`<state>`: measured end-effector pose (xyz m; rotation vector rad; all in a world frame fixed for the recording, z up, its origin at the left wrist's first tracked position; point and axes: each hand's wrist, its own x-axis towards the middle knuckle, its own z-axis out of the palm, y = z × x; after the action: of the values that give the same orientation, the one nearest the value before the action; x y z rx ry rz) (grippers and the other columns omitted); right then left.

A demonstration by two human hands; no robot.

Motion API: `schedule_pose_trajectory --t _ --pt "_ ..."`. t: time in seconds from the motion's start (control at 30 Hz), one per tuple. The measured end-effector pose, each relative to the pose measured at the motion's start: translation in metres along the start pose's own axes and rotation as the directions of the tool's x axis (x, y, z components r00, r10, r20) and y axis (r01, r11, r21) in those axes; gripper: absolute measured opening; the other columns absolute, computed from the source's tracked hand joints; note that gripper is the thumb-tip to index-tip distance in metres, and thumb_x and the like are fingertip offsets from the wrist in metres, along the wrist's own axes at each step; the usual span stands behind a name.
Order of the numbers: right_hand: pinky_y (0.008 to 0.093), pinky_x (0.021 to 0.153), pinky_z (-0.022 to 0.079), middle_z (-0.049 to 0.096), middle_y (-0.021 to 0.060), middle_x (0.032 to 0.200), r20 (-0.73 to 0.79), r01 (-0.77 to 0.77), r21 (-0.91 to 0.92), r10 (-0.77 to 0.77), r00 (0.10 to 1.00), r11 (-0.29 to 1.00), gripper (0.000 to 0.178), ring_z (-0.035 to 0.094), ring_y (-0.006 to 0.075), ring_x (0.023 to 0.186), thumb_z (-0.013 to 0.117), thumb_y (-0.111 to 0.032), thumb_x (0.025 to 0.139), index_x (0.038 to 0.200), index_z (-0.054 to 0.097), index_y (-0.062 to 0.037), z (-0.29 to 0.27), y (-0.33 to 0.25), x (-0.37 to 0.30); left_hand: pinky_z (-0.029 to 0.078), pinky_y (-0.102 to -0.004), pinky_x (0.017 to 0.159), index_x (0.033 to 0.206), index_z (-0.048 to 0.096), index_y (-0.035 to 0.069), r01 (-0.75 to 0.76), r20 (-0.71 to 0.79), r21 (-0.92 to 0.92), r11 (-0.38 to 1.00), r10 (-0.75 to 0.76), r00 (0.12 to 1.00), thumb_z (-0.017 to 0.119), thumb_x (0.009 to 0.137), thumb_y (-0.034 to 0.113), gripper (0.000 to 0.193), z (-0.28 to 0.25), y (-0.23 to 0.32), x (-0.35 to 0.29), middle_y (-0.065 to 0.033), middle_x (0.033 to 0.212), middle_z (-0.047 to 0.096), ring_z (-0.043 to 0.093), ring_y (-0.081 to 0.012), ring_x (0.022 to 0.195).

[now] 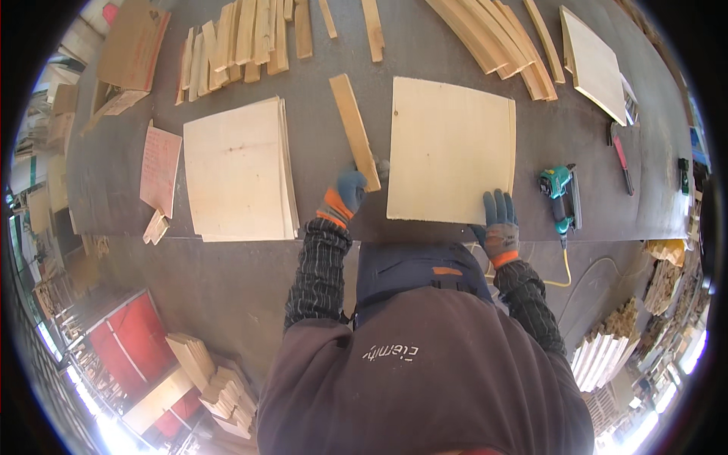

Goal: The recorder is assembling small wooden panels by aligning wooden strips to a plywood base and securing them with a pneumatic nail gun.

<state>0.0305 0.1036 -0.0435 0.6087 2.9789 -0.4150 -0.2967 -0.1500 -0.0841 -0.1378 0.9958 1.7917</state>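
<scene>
My left hand [343, 199], in a grey-blue and orange glove, is closed around the near end of a narrow wooden strip [352, 121]. The strip points away from me, tilted a little to the left. To its right lies a pale square plywood panel [453, 148], apart from it. My right hand [501, 227], gloved the same way, rests at the panel's near right corner with its fingers stretched out over the wood. Further right, a teal nail gun [557, 191] lies on the dark table [326, 220], its yellow hose running off the near edge.
A stack of plywood panels [236, 167] sits left of the strip, beside a reddish marked board [160, 168]. Wooden strips [246, 34] lie at the far left, more strips [493, 38] at the far right. Pincers [622, 161] and a cardboard box [133, 49] flank the table's sides.
</scene>
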Motion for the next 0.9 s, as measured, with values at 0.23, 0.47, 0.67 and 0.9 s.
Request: schedule_pose_trajectory --t 0.23,0.47,0.67,0.9 --pt "0.0558 0.122 0.04 0.048 0.0252 0.157 -0.046 0.066 0.013 -0.065 0.997 0.998 0.089 0.044 0.0508 0.146 0.088 -0.036 0.078 0.153 0.05 -0.0048 0.007 0.018 -0.006 0.056 -0.0478 0.108 0.136 0.052 -0.008 0.043 -0.007 -0.064 0.997 -0.043 0.999 0.045 0.073 -0.001 0.064 0.006 -0.003 -0.009 -0.0237 0.123 0.063 0.067 -0.038 0.115" --pt "0.054 0.12 0.042 0.049 0.0252 0.156 -0.099 0.061 0.0 -0.061 0.993 0.998 0.081 0.044 0.0501 0.146 0.083 -0.035 0.085 0.152 0.049 -0.0019 0.009 0.029 -0.013 0.058 -0.0442 0.094 0.137 0.054 -0.005 0.02 0.041 -0.141 0.99 -0.014 0.999 0.049 0.083 0.007 0.055 0.006 -0.014 -0.022 -0.017 0.106 0.067 0.066 -0.0303 0.089" --pt "0.0518 0.119 0.043 0.05 0.0248 0.155 -0.077 0.012 -0.066 -0.017 0.997 0.998 0.078 0.046 0.0482 0.145 0.082 -0.031 0.086 0.151 0.051 -0.0018 -0.017 0.004 -0.004 0.058 -0.0464 0.084 0.128 0.057 -0.004 0.008 0.004 -0.239 0.971 -0.007 1.0 0.054 0.097 0.02 0.04 0.041 0.001 -0.048 -0.0146 0.099 0.067 0.067 -0.0296 0.08" --pt "0.0509 0.118 0.045 0.052 0.0244 0.154 -0.351 0.225 0.218 -0.139 0.926 0.95 0.077 0.05 0.0454 0.143 0.084 -0.023 0.085 0.153 0.052 -0.0067 -0.109 -0.049 0.065 0.058 -0.0407 0.079 0.121 0.061 -0.006 0.113 0.189 0.064 0.992 -0.123 0.974 0.057 0.097 0.028 0.042 0.106 0.036 -0.081 -0.0184 0.094 0.07 0.069 -0.0281 0.081"
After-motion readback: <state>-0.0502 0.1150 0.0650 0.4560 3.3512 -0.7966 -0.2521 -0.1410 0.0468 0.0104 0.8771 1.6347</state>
